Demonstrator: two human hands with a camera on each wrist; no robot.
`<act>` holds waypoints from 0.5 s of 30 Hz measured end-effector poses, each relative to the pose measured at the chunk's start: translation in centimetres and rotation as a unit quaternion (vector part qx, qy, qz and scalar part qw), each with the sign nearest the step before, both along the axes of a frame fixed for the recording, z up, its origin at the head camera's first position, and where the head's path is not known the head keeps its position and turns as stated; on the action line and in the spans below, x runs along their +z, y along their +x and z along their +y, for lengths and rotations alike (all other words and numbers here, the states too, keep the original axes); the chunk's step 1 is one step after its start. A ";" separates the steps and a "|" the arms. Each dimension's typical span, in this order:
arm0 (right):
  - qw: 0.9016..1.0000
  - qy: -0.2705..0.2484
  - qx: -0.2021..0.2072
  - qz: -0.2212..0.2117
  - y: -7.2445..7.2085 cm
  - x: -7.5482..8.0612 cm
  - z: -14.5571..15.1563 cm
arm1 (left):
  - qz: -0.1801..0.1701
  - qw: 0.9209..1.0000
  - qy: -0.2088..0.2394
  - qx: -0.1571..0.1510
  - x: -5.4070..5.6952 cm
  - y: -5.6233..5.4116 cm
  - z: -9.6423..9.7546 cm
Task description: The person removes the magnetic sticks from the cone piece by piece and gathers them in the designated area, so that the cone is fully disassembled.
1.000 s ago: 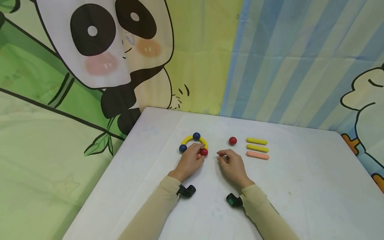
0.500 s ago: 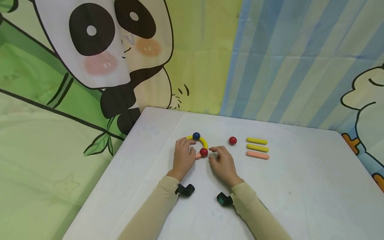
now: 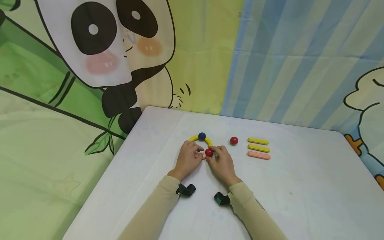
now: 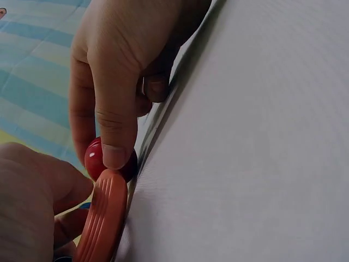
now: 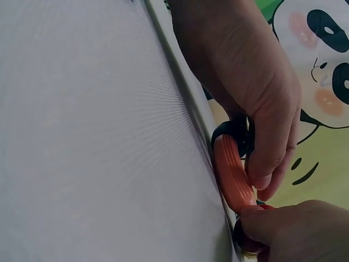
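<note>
Right thumb and fingers pinching a red ball

I am pinching a glossy red ball point(image 3: 209, 152) between the thumb and fingers of my right hand point(image 3: 222, 165), at the near right part of a ring lying on the white-covered table point(image 3: 300, 186). A curved, ridged coral stick point(image 4: 103, 218) is meeting the ball with one end and a dark ball point(image 5: 223, 131) with the other. My left hand point(image 3: 187, 158) is bending its fingers narrowly right at the coral stick; I cannot tell whether they are gripping it. At the far side, a glossy blue ball point(image 3: 202, 136) is sitting between two curved yellow sticks point(image 3: 208, 141), the right one reaching down toward my right fingertips.

To the right of the ring, a second red ball point(image 3: 234, 140) is resting alone, and beyond it two straight yellow sticks point(image 3: 258, 148) and a straight coral stick point(image 3: 259, 155) are lying in a stack of rows, apart from one another
</note>
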State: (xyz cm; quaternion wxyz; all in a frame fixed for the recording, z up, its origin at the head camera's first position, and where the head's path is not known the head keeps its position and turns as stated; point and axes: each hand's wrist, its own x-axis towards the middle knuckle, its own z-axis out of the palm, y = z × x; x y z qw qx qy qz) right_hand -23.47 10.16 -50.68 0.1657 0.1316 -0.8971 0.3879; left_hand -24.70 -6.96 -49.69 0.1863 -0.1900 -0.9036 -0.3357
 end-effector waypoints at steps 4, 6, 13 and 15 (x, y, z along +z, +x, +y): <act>1.000 0.022 -0.012 0.010 0.2 0.1 0.1 | 0.003 0.999 -0.036 -0.010 0.1 0.1 0.2; 0.999 0.032 -0.015 0.010 0.3 0.2 0.1 | 0.007 0.999 -0.044 -0.011 0.1 0.1 0.1; 0.999 0.036 -0.026 0.008 0.4 0.2 0.0 | 0.007 0.999 -0.045 -0.020 -0.1 0.2 0.2; 0.999 0.033 -0.025 0.006 0.4 0.2 0.0 | 0.008 0.999 -0.044 -0.024 -0.1 0.2 0.2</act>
